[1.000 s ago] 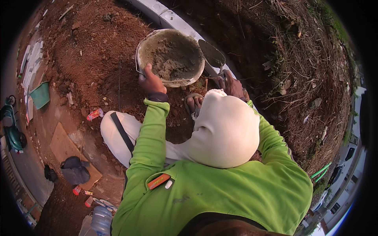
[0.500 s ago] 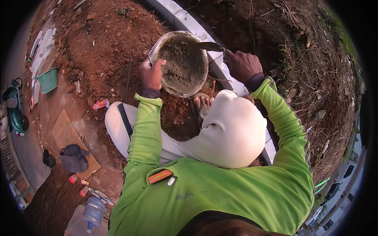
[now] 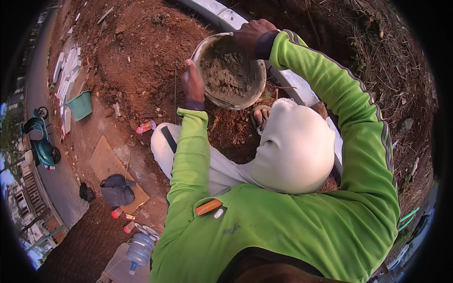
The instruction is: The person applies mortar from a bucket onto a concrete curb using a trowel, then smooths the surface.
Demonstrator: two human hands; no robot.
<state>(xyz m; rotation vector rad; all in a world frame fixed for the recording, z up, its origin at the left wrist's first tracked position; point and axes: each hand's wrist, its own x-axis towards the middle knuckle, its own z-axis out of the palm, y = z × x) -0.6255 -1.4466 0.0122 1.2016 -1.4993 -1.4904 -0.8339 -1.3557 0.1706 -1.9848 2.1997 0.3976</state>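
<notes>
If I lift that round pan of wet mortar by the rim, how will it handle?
Probably heavy: the pan looks well filled with damp grey mortar. It may tip if raised one-sided; the left hand and right hand grip opposite rims.

The single view comes from a fisheye camera worn on the head, looking steeply down and forward over a white head covering (image 3: pixel 295 148) and green-sleeved shoulders. It sits close: the torso fills the lower half, and both arms run up from there to a pan (image 3: pixel 230 70) of grey mix in the upper middle. The left hand (image 3: pixel 193 85) lies on the pan's left rim, the right hand (image 3: pixel 252 35) at its top. Red soil (image 3: pixel 137 61) spreads around it. Toward the round black rim, the pale kerb (image 3: pixel 222 12) and the street at far left bend. No second view is given.
</notes>
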